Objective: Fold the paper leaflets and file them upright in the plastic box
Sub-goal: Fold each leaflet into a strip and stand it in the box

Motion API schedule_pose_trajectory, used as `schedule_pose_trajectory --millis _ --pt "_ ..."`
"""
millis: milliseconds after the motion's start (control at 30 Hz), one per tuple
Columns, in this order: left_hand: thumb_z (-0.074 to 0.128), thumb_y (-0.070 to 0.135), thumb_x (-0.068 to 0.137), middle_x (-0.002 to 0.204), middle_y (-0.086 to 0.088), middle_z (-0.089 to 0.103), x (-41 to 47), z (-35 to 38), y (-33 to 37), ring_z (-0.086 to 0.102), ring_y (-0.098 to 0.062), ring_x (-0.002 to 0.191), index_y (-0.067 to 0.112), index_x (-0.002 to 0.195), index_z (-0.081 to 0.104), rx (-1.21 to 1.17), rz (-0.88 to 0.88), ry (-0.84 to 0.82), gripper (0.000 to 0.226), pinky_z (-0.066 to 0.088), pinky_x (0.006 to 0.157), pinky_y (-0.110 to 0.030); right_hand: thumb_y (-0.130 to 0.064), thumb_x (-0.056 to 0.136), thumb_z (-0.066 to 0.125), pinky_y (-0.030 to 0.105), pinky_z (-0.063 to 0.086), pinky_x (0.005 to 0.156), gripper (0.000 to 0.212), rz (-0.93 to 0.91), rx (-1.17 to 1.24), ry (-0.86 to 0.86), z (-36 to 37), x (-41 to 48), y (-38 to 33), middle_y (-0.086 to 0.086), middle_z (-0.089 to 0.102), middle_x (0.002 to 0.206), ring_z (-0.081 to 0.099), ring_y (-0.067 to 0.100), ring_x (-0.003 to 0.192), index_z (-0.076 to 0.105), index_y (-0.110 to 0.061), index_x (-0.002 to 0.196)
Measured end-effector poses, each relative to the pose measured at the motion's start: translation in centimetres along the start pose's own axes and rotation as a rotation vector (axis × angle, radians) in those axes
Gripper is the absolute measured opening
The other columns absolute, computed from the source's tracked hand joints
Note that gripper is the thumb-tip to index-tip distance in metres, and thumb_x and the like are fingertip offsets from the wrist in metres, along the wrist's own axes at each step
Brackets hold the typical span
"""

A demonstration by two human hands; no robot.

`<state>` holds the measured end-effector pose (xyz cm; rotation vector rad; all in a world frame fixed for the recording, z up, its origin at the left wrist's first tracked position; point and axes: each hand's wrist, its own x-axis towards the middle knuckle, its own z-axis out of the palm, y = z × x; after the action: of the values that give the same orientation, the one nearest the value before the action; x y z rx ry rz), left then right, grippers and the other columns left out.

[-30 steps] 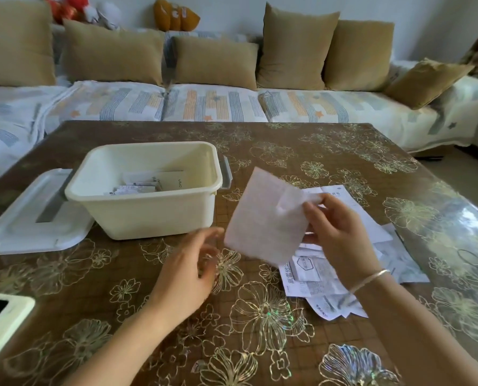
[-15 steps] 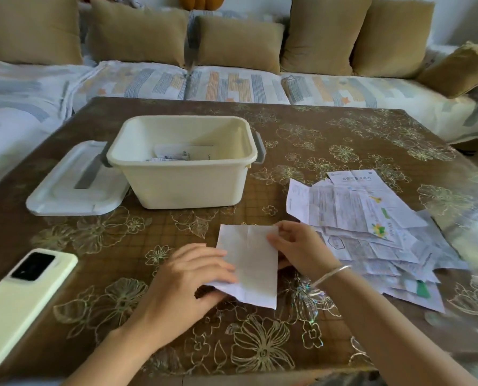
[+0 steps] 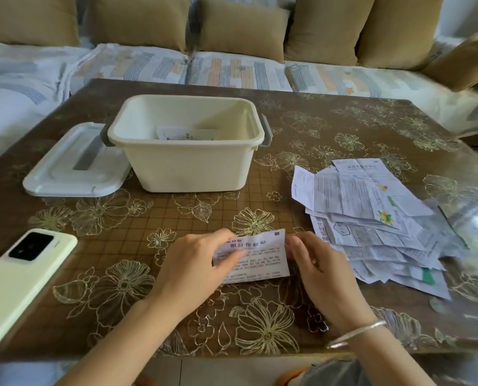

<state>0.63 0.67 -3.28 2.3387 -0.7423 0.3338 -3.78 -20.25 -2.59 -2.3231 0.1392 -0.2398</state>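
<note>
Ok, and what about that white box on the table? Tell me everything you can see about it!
The plastic box is cream-white and rectangular, with rounded corners and a thick rolled rim. It looks like smooth hard plastic. A grey latch hangs at each short end. It stands upright and open on the flowery table, towards the far left. A few paper leaflets show low down inside. Its lid lies flat right against its left side. Nothing else touches it.

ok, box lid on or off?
Off. The lid lies flat on the table beside the plastic box, whose open top shows a few leaflets inside.
</note>
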Motion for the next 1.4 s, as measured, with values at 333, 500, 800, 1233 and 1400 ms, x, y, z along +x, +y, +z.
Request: schedule_pose_trajectory --millis 333,500,800,1233,1400 --pt "0.08 0.03 0.073 0.115 -0.002 0.065 0.4 1.9 -0.2 0.065 -0.01 0.085 0.012 0.121 0.06 0.266 -0.064 0.073 0.056 0.046 0.072 -0.014 -0.034 0.077 0.073 0.011 0.032 0.054 0.057 -0.146 -0.214 0.043 1.3 -1.3 0.5 -0.019 0.055 0.098 0.045 -0.003 0.061 0.046 -0.031 0.128" --pt "0.078 0.024 0.075 0.106 0.001 0.062 0.3 1.4 -0.1 0.058 -0.016 0.097 0.015 0.104 0.067 0.367 0.048 0.118 0.033 0.044 0.093 -0.031 -0.035 0.078 0.072 0.019 0.041 0.053 0.05 -0.196 -0.271 0.017 1.0 -1.3 0.4 -0.014 0.047 0.111 0.048 0.002 0.06 0.051 -0.031 0.123" --pt "0.067 0.054 0.072 0.093 0.019 0.071 -1.2 -0.8 0.7 0.057 0.002 0.078 0.03 0.093 0.073 0.169 0.183 -0.09 0.033 0.04 0.087 -0.024 -0.057 0.082 0.055 0.021 0.049 0.052 0.029 -0.399 -0.407 -0.124 -0.7 -0.8 0.2 -0.022 0.058 0.107 0.052 -0.001 0.073 0.062 -0.038 0.103" --pt "0.055 0.063 0.079 0.088 0.022 0.066 0.8 -0.4 -0.5 0.058 0.002 0.083 0.035 0.096 0.07 -0.041 -0.017 -0.162 0.036 0.047 0.071 -0.019 -0.055 0.086 0.046 0.023 0.046 0.046 0.033 -0.371 -0.298 0.058 0.2 0.7 0.4 -0.017 0.06 0.073 0.054 0.003 0.061 0.067 -0.032 0.096" --pt "0.066 0.038 0.087 0.081 0.019 0.068 1.3 0.1 -0.9 0.062 -0.002 0.067 0.031 0.097 0.071 -0.036 -0.107 -0.098 0.013 0.048 0.053 -0.018 -0.038 0.089 0.06 0.019 0.039 0.044 0.012 -0.254 -0.225 0.112 1.3 1.8 0.8 -0.015 0.06 0.066 0.054 0.004 0.055 0.069 -0.029 0.09"
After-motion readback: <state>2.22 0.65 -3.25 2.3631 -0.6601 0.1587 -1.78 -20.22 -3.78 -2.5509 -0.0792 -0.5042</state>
